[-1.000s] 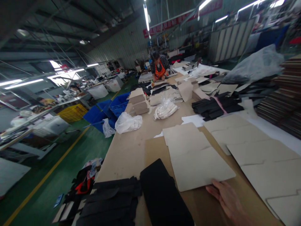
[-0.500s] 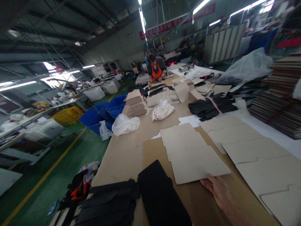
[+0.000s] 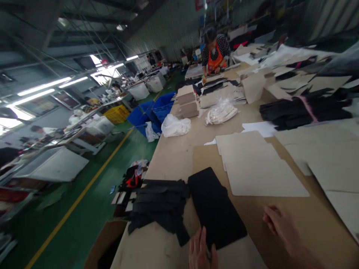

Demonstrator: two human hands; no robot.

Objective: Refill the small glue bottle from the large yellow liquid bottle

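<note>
My left hand (image 3: 200,251) reaches in at the bottom edge, its fingers stretched toward the near end of a black rectangular sheet (image 3: 215,206) on the brown table (image 3: 174,160). My right hand (image 3: 279,224) hovers over bare table, fingers loosely curled and empty, just below the near edge of a grey cardboard sheet (image 3: 263,177) that tops an overlapping row of such sheets. A pile of black fabric pieces (image 3: 159,203) lies left of the black sheet.
More grey cardboard sheets (image 3: 328,160) spread to the right. Black material stacks (image 3: 303,110), plastic bags (image 3: 175,126) and board stacks (image 3: 187,101) sit further up the table. A person in an orange apron (image 3: 214,56) works at the far end. Blue bins (image 3: 154,114) stand on the green floor.
The view swung down and left. My right hand came off the grey sheet's edge and pulled back. My left hand came into view at the black sheet.
</note>
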